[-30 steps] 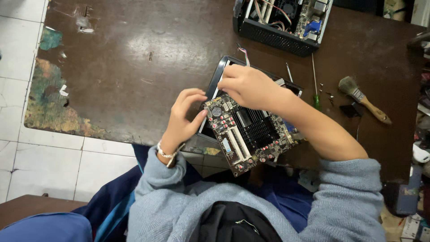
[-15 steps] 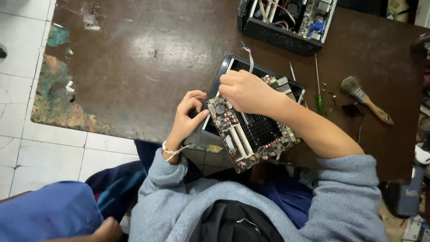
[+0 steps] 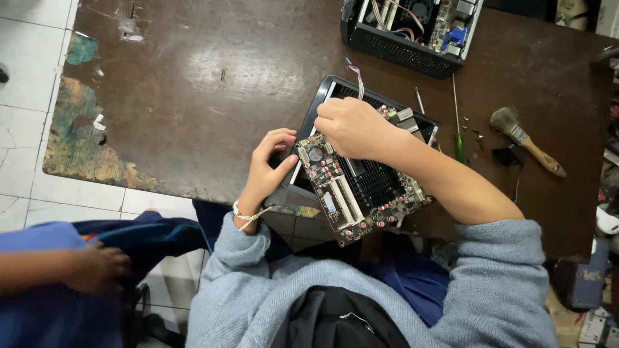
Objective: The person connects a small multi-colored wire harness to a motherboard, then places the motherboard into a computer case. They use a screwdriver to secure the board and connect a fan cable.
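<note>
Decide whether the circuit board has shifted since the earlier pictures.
No. The circuit board sits in the same spot relative to the paintbrush on the table.

Bare table (image 3: 193, 84) leftward (screwdriver (image 3: 458, 132), brush (image 3: 525, 138) rightward)

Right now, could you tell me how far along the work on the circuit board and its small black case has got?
The green circuit board lies tilted across the open small black metal case, not seated flat. The left hand steadies the case edge; the right hand grips the board's top. The green-handled screwdriver and loose screws lie unused.
</note>
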